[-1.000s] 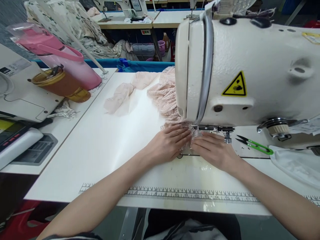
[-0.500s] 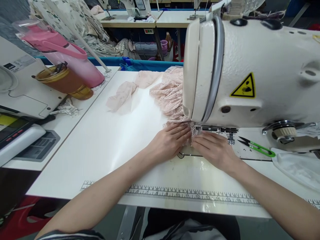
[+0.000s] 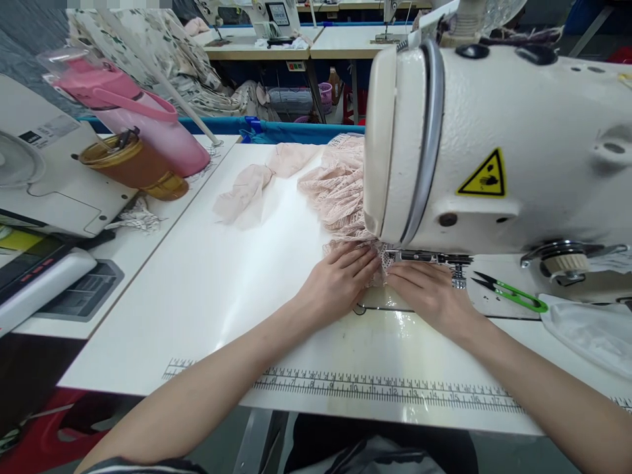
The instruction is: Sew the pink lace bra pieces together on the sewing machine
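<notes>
Pink lace fabric [image 3: 338, 191] lies gathered on the table left of the white sewing machine [image 3: 533, 125], with its near edge running under the needle area. My left hand [image 3: 338, 280] rests flat on the lace, fingers stretched forward. Close to the presser foot [image 3: 395, 255], my right hand [image 3: 427, 289] lies with its fingers extended, tips at the lace edge. A narrow strip of lace shows between the two hands. The right thumb is hidden, and the machine head covers the needle.
Green-handled thread snips [image 3: 511, 291] and a white cloth [image 3: 587, 326] lie at right. Sheer pink fabric [image 3: 247, 191] trails behind on the left. A pink bottle [image 3: 158, 131] and a brown cup [image 3: 133, 164] stand beside another machine [image 3: 54, 158]. A printed ruler [image 3: 345, 387] runs along the front edge.
The whole view has shifted slightly right and down. My right hand has slid a little to the right, widening the gap between my hands. The left hand stays on the lace.
</notes>
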`<state>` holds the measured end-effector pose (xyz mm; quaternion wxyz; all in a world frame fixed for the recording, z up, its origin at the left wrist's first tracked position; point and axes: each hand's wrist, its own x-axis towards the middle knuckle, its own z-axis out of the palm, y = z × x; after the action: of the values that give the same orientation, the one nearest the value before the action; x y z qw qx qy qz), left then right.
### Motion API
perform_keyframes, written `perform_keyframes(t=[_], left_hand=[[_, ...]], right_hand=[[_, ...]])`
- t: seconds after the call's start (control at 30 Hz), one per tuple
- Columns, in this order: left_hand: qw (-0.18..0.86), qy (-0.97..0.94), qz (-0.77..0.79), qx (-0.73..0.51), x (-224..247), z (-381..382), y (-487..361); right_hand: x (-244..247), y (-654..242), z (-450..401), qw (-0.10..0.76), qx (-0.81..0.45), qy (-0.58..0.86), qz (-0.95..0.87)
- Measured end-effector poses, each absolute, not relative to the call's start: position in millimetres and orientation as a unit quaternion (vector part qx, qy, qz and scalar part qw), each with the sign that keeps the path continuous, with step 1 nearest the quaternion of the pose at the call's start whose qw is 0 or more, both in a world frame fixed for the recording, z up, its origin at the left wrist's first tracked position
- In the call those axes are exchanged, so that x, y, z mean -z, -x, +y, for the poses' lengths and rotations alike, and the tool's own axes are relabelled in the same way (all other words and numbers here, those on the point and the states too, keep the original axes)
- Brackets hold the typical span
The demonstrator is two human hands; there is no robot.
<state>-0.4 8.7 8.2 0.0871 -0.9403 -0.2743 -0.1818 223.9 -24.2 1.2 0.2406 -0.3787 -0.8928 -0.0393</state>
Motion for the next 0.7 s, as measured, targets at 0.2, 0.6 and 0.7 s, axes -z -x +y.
perform_keyframes(t=[0.2, 0.6, 0.7], left_hand=[[0.088, 0.938, -0.290, 0.171, -7.7, 6.2, -3.1], [0.088, 0.936, -0.301, 0.161, -12.8, 2.1, -8.8], [0.093, 0.933, -0.307, 0.161, -11.9, 1.5, -10.1]], right_hand=[[0.6, -225.5, -21.3, 0.242, 0.047, 0.388, -0.888], [-9.8, -221.6, -24.3, 0.259, 0.205, 0.452, -0.829], [-7.4, -221.7, -20.4, 0.289, 0.166, 0.450, -0.828]])
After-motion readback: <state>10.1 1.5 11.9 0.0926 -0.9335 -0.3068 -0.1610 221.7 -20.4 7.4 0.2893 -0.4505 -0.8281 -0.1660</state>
